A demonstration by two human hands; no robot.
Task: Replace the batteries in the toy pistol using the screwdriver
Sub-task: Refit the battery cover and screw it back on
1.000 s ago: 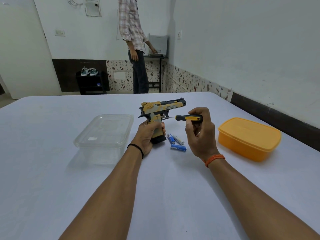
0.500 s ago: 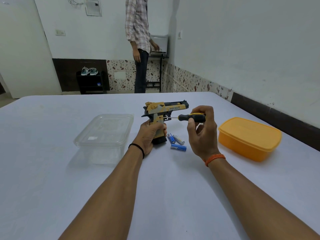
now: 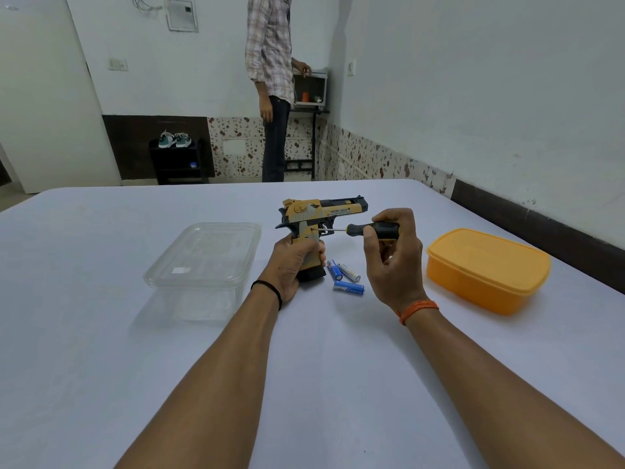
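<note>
A yellow and black toy pistol (image 3: pixel 324 211) stands upright on the white table (image 3: pixel 101 350), barrel pointing right. My left hand (image 3: pixel 294 265) wraps its grip, with the grip's base resting on the table. My right hand (image 3: pixel 394 255) holds a black and yellow screwdriver (image 3: pixel 367 229) level. Its thin shaft points left and its tip touches a spot on the upper grip, just behind the trigger. Three blue and white batteries (image 3: pixel 345 277) lie loose on the table between my hands.
A clear plastic box (image 3: pixel 203 262) with its lid on sits left of the pistol. An orange lidded box (image 3: pixel 487 269) sits at the right. A person (image 3: pixel 270 79) stands beyond the table by a wall shelf.
The screwdriver stays against the grip while my right fingers shift on the handle and it rotates, showing less yellow. The person in the background has moved right toward the shelf.
</note>
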